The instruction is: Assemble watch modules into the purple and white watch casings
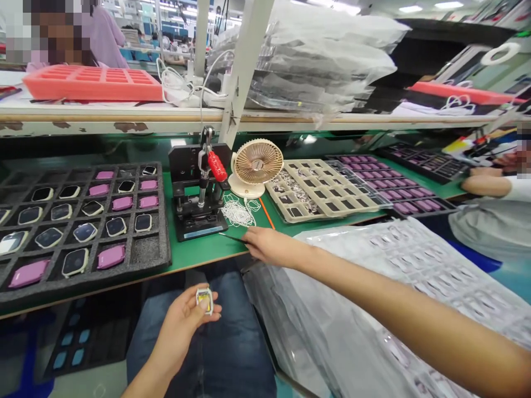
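Observation:
My left hand (182, 323) is held over my lap, fingers closed on a small white watch case (204, 299) with a yellow inside. My right hand (265, 246) reaches to the green bench edge, fingers pinched on thin dark tweezers (232, 237) whose tip points left. Just beyond the tweezers lies a heap of small white rings (237, 213). A black hand press (199, 193) with a red lever handle stands behind that heap.
A black foam tray (153, 249) of watch cases and purple parts fills the left bench. A small beige fan (256, 166), a beige tray (319, 190) and dark trays (394, 188) lie right. Clear plastic sheets (394, 287) cover my right lap. Another person's arm (485, 185) rests at far right.

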Motion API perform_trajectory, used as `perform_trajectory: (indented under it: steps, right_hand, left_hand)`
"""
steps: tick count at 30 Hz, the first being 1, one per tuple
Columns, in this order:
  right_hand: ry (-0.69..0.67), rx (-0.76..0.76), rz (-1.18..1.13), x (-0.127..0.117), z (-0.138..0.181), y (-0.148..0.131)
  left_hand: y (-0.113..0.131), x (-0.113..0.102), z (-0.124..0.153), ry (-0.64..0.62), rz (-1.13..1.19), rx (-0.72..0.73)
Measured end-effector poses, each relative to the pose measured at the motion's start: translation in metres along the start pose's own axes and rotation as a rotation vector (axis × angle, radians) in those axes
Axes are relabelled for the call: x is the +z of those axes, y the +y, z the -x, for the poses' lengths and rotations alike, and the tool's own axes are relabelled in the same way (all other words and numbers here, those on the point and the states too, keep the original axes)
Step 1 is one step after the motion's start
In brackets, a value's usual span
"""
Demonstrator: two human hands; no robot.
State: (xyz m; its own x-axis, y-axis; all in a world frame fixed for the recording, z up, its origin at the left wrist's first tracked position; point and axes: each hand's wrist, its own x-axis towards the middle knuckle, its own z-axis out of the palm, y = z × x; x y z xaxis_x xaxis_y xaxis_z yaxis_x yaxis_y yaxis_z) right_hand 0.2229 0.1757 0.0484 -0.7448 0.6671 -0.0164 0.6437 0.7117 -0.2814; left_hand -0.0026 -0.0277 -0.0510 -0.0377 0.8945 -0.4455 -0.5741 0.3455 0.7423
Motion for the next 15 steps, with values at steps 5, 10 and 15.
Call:
perform_trajectory:
  steps: [5,10,15]
  right_hand:
    - [0.234,0.127,-0.412,-0.026,0.009,-0.068]
    - [0.646,0.049,-0.874,0.019,0.039,-0.153]
    - [0.821,-0.029,-0.984,0.097,0.053,-0.165]
  left_hand:
    - [0.028,0.009,-0.007,-0.087,-0.084,0.09]
    - [0.039,0.018,-0.005,-0.144,-0.074,0.18]
    - [0.043,0.009,0.013,-0.148,-0.069,0.175]
